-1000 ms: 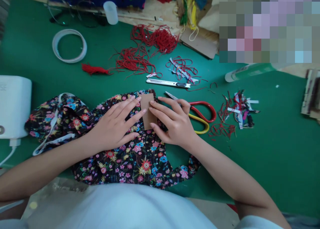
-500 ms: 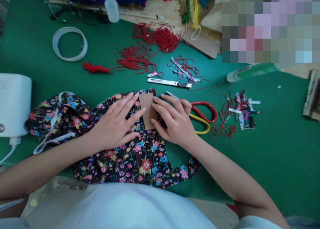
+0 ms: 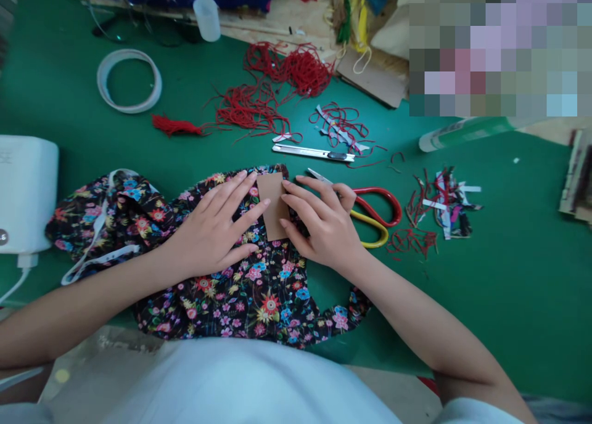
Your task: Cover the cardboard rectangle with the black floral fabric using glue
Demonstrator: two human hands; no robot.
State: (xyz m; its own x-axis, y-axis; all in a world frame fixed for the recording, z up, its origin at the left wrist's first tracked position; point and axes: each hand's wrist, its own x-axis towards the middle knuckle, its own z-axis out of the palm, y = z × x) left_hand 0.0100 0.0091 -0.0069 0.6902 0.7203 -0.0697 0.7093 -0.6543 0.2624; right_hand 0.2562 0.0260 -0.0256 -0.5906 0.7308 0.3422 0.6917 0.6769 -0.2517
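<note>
A piece of brown cardboard (image 3: 272, 208) lies on black floral fabric (image 3: 235, 307) near the fabric's upper edge. My left hand (image 3: 217, 227) rests flat on the cloth with fingers spread, one fingertip touching the cardboard's left side. At the cardboard's right edge, my right hand (image 3: 324, 224) is open, its fingers apart and slightly bent, fingertips pressing along that edge. Under and beside the right hand are scissors (image 3: 379, 227) with one red and one yellow handle, their blades partly hidden. Above both hands lies a utility knife (image 3: 314, 153).
Red threads (image 3: 254, 110) and a red tassel (image 3: 178, 126) lie further back. Tape roll (image 3: 102, 82), white cup (image 3: 207, 20) and glasses (image 3: 113, 17) are at upper left. A white box-shaped device (image 3: 28, 196) stands left; scraps (image 3: 446, 205) and a green-labelled tube (image 3: 467, 133) are right.
</note>
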